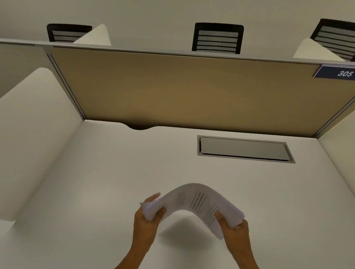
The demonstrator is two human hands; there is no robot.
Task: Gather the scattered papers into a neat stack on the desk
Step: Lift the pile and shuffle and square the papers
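— Where are the papers right now?

— Up off the counter [88, 191]. I hold the bundle of papers [194, 200] in both hands, and it bows upward in the middle like an arch, printed side toward me. Its shadow falls on the white surface just below.

— How are you gripping it?

— My left hand [146, 220] clamps the left end, thumb in front and fingers [154, 196] wrapped behind the sheets. My right hand [233, 230] clamps the right end the same way, thumb pressed on the printed face.

— What else is around?

— A closed grey cable hatch [243, 148] is set into the counter farther back on the right, and a tan partition [184, 90] with a blue "305" plate [343, 73] stands behind it
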